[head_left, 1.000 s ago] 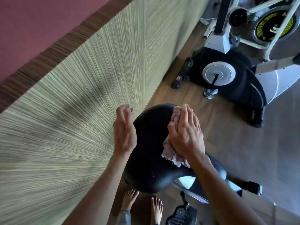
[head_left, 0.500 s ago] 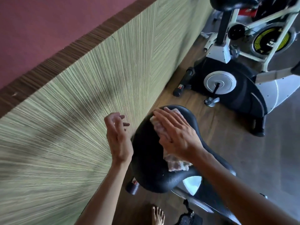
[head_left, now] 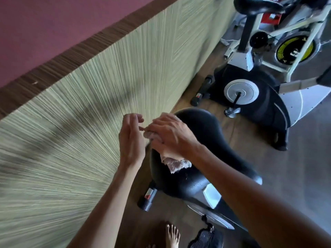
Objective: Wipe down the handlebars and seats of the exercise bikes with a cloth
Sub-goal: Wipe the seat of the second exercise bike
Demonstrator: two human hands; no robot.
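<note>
The right hand (head_left: 170, 135) presses the cloth (head_left: 174, 162) flat onto the black seat (head_left: 206, 140); the left hand (head_left: 131, 138), loosely spread, perhaps touches the cloth's edge. Wooden floor (head_left: 197, 108) lies beyond both hands.

Pale pink frayed cloth (head_left: 174, 162) bunched on left edge of the near bike's glossy black seat (head_left: 206, 140), mostly covered, one ragged end sticking out; second black seat (head_left: 258, 5) on upright post of white bike (head_left: 268, 77) beyond
</note>
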